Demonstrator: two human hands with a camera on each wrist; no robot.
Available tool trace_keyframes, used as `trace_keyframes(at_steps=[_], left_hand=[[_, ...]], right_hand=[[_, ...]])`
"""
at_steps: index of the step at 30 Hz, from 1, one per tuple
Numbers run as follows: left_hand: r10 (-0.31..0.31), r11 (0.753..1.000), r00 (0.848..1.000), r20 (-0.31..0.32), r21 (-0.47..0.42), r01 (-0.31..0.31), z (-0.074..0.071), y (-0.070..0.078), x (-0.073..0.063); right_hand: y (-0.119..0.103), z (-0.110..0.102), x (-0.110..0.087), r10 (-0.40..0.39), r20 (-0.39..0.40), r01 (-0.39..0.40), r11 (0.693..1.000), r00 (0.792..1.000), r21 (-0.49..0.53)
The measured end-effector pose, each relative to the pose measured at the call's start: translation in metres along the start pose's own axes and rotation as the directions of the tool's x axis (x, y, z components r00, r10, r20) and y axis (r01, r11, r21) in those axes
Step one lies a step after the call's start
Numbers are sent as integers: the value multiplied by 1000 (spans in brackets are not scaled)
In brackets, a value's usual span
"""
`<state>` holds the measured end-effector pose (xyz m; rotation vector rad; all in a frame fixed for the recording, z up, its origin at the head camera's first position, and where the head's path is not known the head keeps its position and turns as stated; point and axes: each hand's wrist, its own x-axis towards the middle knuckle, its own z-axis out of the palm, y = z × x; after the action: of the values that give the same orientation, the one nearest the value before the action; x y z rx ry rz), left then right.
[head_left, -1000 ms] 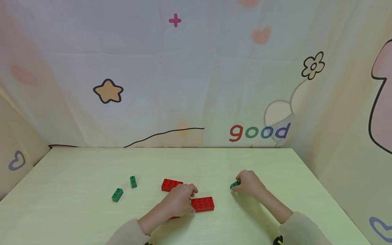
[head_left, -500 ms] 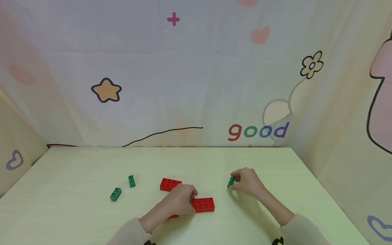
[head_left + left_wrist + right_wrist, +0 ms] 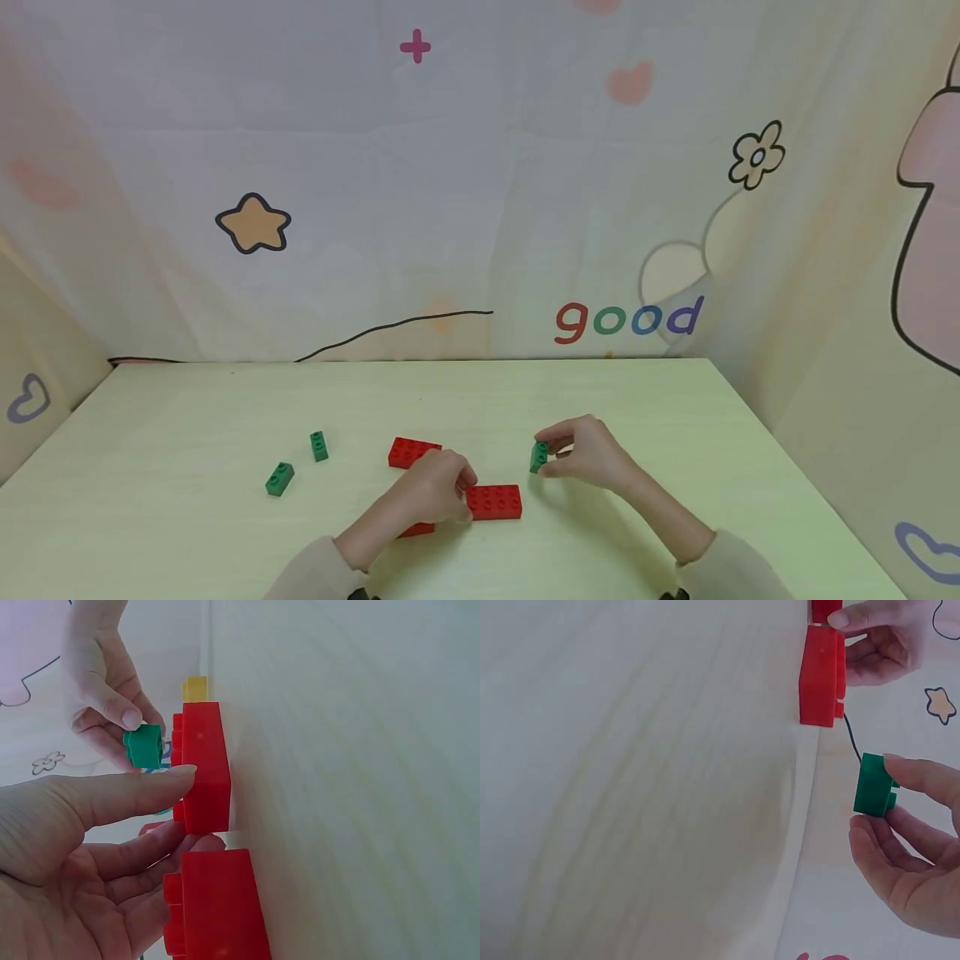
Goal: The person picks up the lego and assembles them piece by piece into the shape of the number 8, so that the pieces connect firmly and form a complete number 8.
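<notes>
My left hand (image 3: 438,483) holds the left end of a red building brick (image 3: 493,502) on the table, thumb on the near side and fingers on the far side. In the left wrist view, the thumb tip lies against this brick's wall. To its upper right, my right hand (image 3: 588,450) pinches a small green building brick (image 3: 539,457) between thumb and fingertips. The right wrist view shows this green brick (image 3: 874,785) in the air, its studs facing away from the tabletop.
Another red brick (image 3: 411,451) lies behind my left hand, and a third red brick (image 3: 417,530) is partly hidden under that forearm. Two green bricks (image 3: 280,479) (image 3: 318,446) lie farther left. A yellow brick (image 3: 195,688) shows in the left wrist view. A printed curtain (image 3: 360,208) hangs behind the table.
My right hand has moved left, closer to the held red brick, and the green brick in it has turned from slanting to nearly upright in the head view. My left hand keeps its hold.
</notes>
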<state>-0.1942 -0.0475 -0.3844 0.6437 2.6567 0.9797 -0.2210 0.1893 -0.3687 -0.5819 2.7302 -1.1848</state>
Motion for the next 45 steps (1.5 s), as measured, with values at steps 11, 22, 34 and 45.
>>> trace_keyframes(at_steps=[11,22,34,45], left_hand=[[-17,1000,1000,-2,-12,17,-1,0,0],[2,1000,1000,10,-22,-2,-1,-1,2],[-20,1000,999,38,-18,20,-3,-4,5],[-38,999,999,28,-30,39,-3,-5,5]], right_hand=[[-21,24,3,-45,134,35,996,990,79],[-32,41,7,-121,182,106,990,976,91],[-35,50,12,-177,204,171,984,963,47],[-38,53,15,-179,225,171,984,958,55]])
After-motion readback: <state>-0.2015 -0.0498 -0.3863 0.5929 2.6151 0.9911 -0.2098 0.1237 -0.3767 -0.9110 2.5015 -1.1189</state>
